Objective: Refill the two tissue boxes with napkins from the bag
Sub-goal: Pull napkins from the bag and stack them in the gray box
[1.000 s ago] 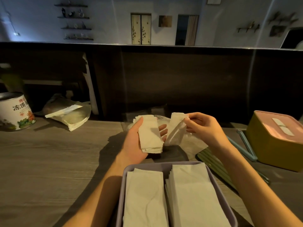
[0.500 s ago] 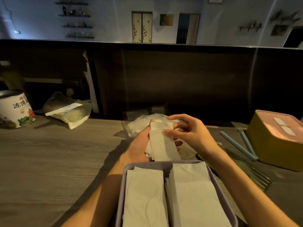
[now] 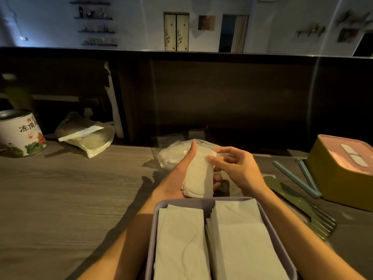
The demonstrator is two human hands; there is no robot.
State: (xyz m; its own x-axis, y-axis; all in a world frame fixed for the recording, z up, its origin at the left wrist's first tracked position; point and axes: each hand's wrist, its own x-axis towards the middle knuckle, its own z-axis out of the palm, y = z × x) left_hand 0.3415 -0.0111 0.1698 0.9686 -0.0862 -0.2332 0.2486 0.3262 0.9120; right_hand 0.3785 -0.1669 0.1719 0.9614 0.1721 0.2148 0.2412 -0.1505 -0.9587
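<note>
I see my left hand (image 3: 177,174) cupping a small stack of napkins (image 3: 198,176) from below, thumb up its left edge, while my right hand (image 3: 234,168) pinches the stack's top right corner with fingertips. The stack's long axis runs away from me, in line with the two piles already lying in the open purple box (image 3: 268,217) just below my hands. So the move I judge next is short: straight down and toward me. The bag (image 3: 171,156) lies just beyond on the tabletop (image 3: 70,188); the lidded yellow box (image 3: 341,174) sits well right.
</note>
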